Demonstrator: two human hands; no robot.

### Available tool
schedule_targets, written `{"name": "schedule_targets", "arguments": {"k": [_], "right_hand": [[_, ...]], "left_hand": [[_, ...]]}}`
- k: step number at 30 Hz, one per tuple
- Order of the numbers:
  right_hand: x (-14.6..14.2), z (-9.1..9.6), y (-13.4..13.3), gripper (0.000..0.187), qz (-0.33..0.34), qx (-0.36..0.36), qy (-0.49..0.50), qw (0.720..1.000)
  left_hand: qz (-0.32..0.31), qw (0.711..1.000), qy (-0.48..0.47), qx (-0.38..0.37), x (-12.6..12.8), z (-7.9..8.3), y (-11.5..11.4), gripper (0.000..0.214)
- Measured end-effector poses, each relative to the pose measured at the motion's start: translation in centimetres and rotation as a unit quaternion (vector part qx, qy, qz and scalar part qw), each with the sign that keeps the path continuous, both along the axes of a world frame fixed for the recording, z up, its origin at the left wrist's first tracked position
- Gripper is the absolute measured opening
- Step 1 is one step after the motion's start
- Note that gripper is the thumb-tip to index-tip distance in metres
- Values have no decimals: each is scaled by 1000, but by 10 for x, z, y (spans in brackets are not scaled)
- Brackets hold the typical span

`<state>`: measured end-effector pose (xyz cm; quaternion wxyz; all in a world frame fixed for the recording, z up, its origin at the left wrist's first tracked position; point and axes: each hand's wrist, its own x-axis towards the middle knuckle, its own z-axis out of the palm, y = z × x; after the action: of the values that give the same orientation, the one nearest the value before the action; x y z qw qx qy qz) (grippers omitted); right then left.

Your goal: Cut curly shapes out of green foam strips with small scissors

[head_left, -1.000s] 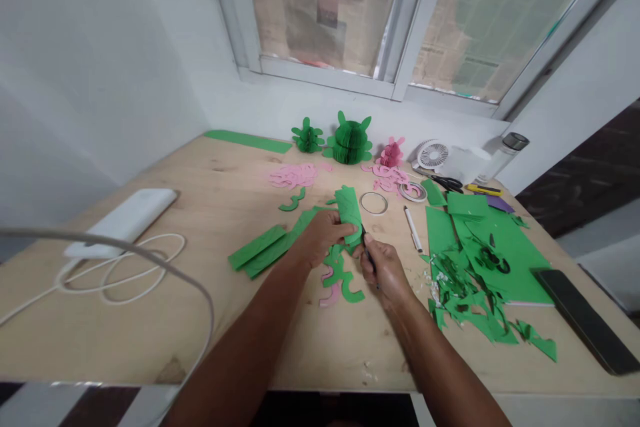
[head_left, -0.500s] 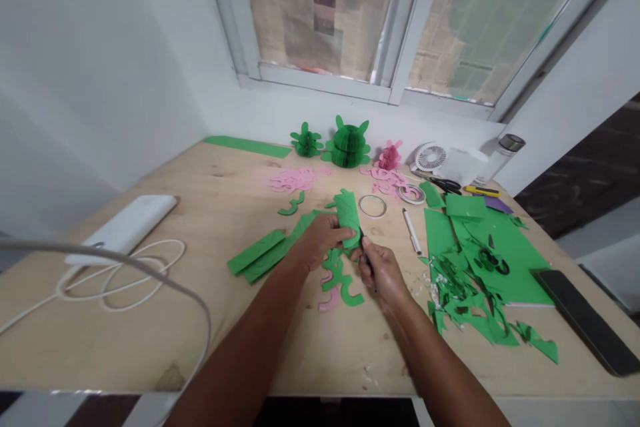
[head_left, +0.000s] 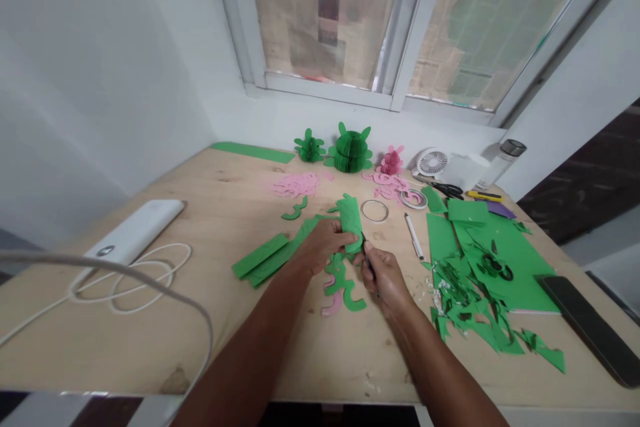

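Note:
Between the thumb and fingers of my left hand (head_left: 325, 240) is a green paper strip (head_left: 351, 213) with faint drawn lines, raised above the table. My right hand (head_left: 383, 270) is closed around a slim dark craft knife (head_left: 370, 263), its tip at the strip's lower right edge. The tool is partly hidden by my fingers. Below both hands lie curved green paper cutouts (head_left: 354, 300) and a pink curved cutout (head_left: 333, 307). Folded green strips (head_left: 263, 255) rest to the left of my left hand.
Green scraps (head_left: 460, 293) cover green sheets at right, with small scissors (head_left: 495, 267) on top and a black phone (head_left: 590, 327) beside them. A white pen (head_left: 414, 237) and tape roll (head_left: 375, 211) lie nearer. Paper figures (head_left: 350, 152) line the wall; a white power bank (head_left: 135, 233) and cable are left.
The whole view has shifted slightly. Both hands keep nearly the same hold, with the tool's tip still at the strip's right edge.

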<state>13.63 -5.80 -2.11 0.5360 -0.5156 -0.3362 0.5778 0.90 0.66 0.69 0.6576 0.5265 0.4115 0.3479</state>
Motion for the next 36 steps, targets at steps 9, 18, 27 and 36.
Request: {"name": "schedule_targets", "arguments": {"k": [9,18,27,36], "right_hand": [[1,-7,2,50,-7,11,-3,1000],[1,-9,3,50,-18,13,-5,1000],[0,-7,2,50,-17,10,-6,1000],[0,-9,2,51,-7,4,6,1000]], "left_hand": [[-38,999,-25,-3,1,0,0,17],[-16,999,-41,-14,1,0,1,26],[32,997,-69,-32,5,-2,1,22],[29,995,-92,-30,5,-2,2,17]]}}
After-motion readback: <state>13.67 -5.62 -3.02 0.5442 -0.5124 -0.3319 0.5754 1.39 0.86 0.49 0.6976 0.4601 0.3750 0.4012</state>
